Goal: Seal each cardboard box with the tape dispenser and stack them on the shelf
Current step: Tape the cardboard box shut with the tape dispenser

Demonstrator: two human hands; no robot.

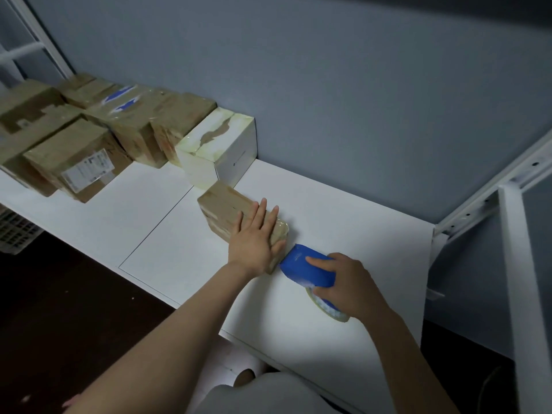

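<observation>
A small brown cardboard box (222, 209) lies on the white table (343, 210), glossy with clear tape at its near end. My left hand (255, 242) presses flat on its top with straight fingers. My right hand (348, 286) grips a blue tape dispenser (304, 265) whose nose touches the box's near end. The clear tape roll (327, 309) pokes out below my right hand.
Several taped brown boxes (74, 156) are stacked at the back left of the table, beside a white box (227, 147) against the grey wall. A white metal frame (513, 264) stands at the right. The table's near edge drops to a dark floor (59, 294).
</observation>
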